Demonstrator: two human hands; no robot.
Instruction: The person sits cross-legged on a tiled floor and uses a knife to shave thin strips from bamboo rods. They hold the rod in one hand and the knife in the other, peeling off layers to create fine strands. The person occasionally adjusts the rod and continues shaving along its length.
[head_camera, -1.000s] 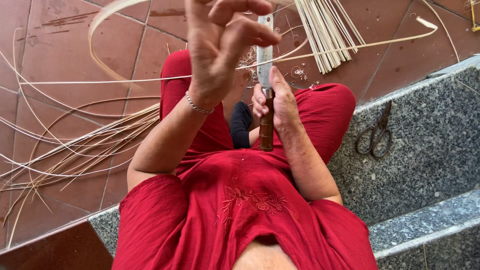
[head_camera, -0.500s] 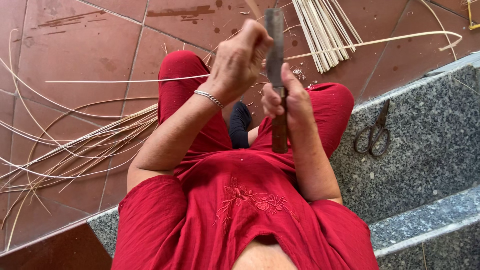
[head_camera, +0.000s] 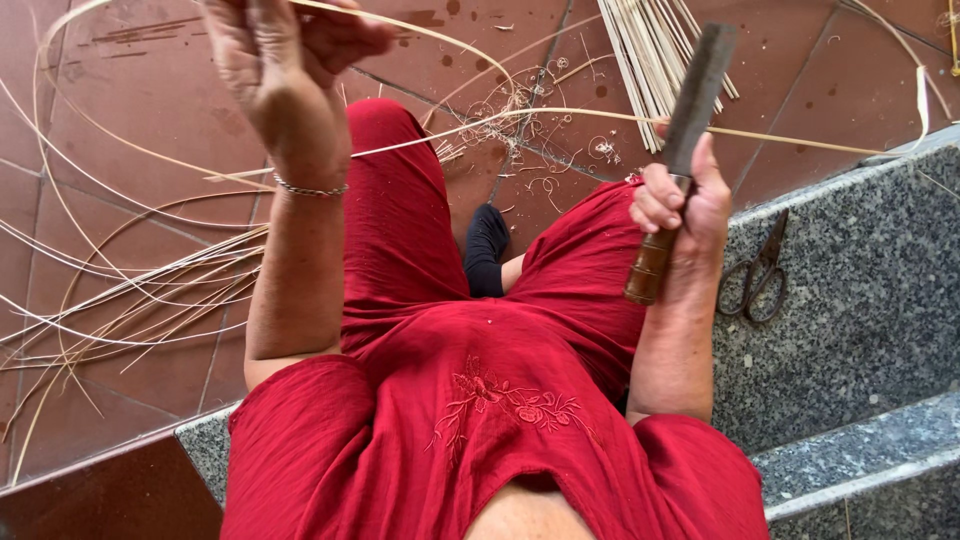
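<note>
Risk: blade edge close to right thumb, slip could cut. Right hand (head_camera: 680, 205) raised, grip clenched round knife (head_camera: 685, 130) handle, blade up. Left hand (head_camera: 285, 70) lifted high, grip pinching thin cane strip (head_camera: 600, 117) that arcs across past blade. Scissors (head_camera: 758, 272) lie on stone step (head_camera: 860, 300)

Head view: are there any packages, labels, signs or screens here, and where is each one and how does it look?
None are in view: no package, label, sign or screen.
Only plain things show: pale cane strips on the red tiled floor, a knife in the right hand, and dark scissors on the grey stone step.
</note>
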